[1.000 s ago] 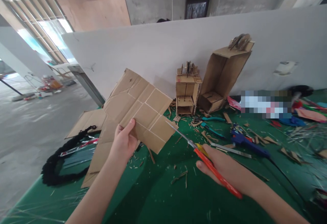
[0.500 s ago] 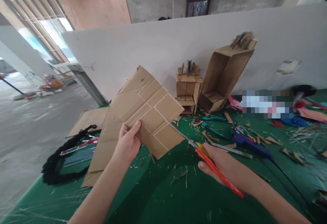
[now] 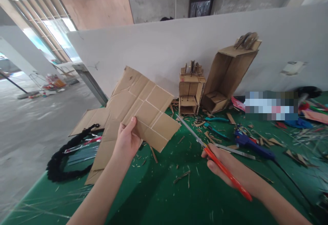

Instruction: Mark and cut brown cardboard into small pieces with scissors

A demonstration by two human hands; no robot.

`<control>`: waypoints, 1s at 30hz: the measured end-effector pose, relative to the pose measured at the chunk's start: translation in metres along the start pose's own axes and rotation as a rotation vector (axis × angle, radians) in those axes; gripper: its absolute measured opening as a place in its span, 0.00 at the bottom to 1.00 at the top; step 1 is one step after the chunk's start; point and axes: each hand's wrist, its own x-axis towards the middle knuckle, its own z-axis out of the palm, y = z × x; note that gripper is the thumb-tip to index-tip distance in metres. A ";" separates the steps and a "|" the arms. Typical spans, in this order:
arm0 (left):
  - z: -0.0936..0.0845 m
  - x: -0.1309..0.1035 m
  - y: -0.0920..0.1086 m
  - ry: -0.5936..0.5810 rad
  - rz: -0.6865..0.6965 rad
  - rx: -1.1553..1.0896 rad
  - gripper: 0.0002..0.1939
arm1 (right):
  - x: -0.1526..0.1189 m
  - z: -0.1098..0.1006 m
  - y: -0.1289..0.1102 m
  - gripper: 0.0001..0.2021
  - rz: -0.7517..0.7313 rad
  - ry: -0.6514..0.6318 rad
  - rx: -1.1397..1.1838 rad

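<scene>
L hand closed on 1 marked cardboard sheet, long axis up-left; R hand wrapped round 1 pr red-handled scissors, tips up-left twd sheet, just beside.

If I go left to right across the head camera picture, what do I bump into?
Black fluffy loop → left hand → small cardboard tower → tall cardboard tower → white plate on the wall.

Pliers before cardboard boxes, glue gun apparently right.
</scene>
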 end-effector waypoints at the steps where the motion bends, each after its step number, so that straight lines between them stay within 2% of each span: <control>1: 0.001 0.001 0.003 0.016 0.001 0.002 0.08 | -0.001 -0.001 0.001 0.16 -0.013 0.005 0.007; 6: 0.000 0.000 0.021 -0.019 -0.055 0.184 0.11 | -0.004 -0.016 0.007 0.17 -0.008 -0.031 -0.047; 10: -0.004 0.000 0.033 -0.181 -0.014 0.409 0.16 | -0.006 -0.038 0.011 0.23 0.025 -0.186 -0.086; 14: -0.004 0.003 0.041 -0.325 0.057 0.497 0.20 | -0.007 -0.059 0.012 0.34 0.134 -0.303 -0.180; 16: -0.003 0.003 0.044 -0.371 0.078 0.531 0.21 | -0.008 -0.066 0.012 0.36 0.162 -0.331 -0.218; 26: 0.017 -0.010 0.033 -0.573 0.030 0.636 0.21 | 0.008 -0.068 0.000 0.24 0.084 -0.370 -0.207; 30: 0.022 -0.011 0.031 -0.583 0.013 0.610 0.20 | 0.011 -0.065 0.004 0.24 0.072 -0.331 -0.153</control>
